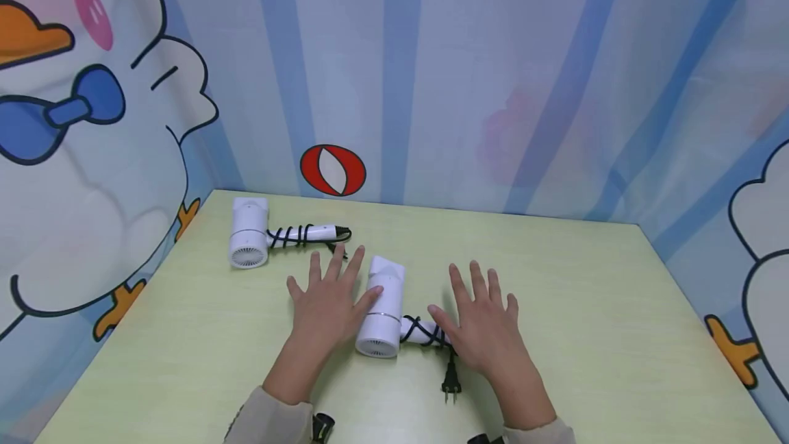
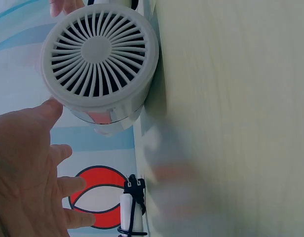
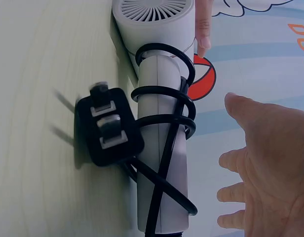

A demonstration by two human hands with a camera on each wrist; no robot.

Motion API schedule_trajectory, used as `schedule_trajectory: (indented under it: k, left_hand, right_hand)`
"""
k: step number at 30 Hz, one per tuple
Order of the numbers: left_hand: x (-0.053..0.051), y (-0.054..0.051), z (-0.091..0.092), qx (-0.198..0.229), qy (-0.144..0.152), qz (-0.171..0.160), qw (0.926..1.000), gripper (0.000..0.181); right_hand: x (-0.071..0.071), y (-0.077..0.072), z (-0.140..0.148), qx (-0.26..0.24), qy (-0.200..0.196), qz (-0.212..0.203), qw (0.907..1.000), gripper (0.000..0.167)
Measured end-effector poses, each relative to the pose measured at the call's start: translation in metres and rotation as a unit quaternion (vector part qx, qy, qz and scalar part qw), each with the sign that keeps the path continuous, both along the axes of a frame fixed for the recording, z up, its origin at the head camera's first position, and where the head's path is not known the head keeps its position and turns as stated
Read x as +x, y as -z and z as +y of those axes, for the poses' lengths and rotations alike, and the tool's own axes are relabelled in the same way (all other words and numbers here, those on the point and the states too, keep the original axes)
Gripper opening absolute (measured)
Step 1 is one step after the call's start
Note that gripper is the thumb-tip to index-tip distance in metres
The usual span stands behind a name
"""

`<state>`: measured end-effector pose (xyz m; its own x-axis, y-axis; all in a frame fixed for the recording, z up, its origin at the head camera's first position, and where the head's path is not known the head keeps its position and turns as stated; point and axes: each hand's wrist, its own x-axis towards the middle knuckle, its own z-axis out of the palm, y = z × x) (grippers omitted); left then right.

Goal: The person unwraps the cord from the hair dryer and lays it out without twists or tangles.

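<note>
A white hair dryer [image 1: 381, 324] lies on the table in front of me, its black cord wound round the handle and its plug [image 1: 451, 384] on the tabletop. My left hand [image 1: 327, 307] is spread beside its barrel, the thumb over the barrel's edge; whether it touches cannot be told. Above the handle's end my right hand [image 1: 487, 327] is spread with straight fingers, holding nothing. The right wrist view shows the cord-wrapped handle [image 3: 162, 148] apart from that hand. A second white hair dryer [image 1: 249, 231], also cord-wrapped, lies farther back on the left.
The pale wooden table [image 1: 585, 321] meets a printed blue-striped curtain [image 1: 456, 88] along its back edge. Cartoon duck figures appear on the side curtains, and a red and white ball [image 1: 333, 170] is printed at the back.
</note>
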<state>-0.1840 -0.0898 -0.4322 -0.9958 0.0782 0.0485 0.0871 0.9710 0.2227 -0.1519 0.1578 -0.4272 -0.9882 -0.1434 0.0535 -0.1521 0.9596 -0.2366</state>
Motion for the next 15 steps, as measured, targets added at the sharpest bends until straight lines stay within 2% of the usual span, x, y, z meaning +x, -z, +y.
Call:
schedule_trajectory:
  k: [12, 15]
  left_hand:
    - [0.0016, 0.0028, 0.0041, -0.006, 0.003, -0.003, 1.0, 0.079]
    - [0.0034, 0.0019, 0.0068, 0.009, 0.004, -0.011, 0.9999, 0.079]
  right_hand:
    - [-0.0022, -0.003, 0.0029, 0.02, -0.007, 0.019, 0.9996, 0.081]
    - [-0.0024, -0.0048, 0.0038, 0.024, -0.012, 0.019, 0.9995, 0.082]
